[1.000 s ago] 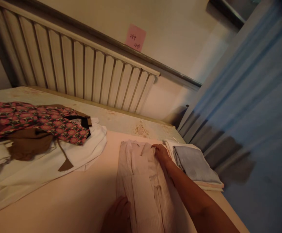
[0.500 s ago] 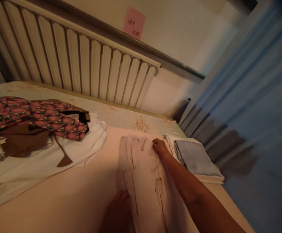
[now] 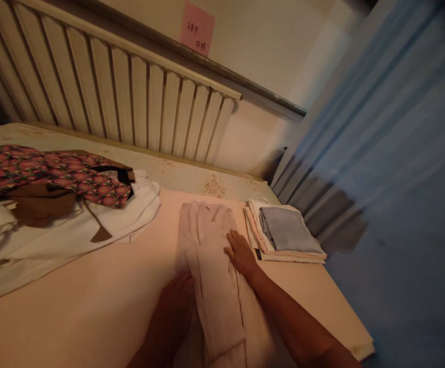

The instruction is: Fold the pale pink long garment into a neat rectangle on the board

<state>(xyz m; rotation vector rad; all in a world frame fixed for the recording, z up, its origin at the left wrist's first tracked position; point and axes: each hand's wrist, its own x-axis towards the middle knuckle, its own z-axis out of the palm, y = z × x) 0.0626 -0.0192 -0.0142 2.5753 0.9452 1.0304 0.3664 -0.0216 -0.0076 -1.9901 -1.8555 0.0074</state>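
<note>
A pale pink striped garment [image 3: 210, 255] lies lengthwise on the bed, partly folded. My right hand [image 3: 240, 251] rests flat on its right side near the middle, fingers stretched out. My left hand [image 3: 176, 301] presses on the garment's left edge lower down, partly in shadow, its fingers lying along the fabric. A neat stack of folded clothes [image 3: 283, 232] with a grey piece on top sits just right of the garment.
A heap of unfolded clothes [image 3: 53, 204], floral red, brown and white, covers the bed's left side. A ribbed headboard [image 3: 130, 97] stands behind. A blue curtain [image 3: 391, 153] hangs at the right, close to the bed's edge [image 3: 356, 342].
My right hand has drawn back from the garment's collar to its middle and now lies flat. The garment's top looks smoothed. The left hand stayed on the left edge.
</note>
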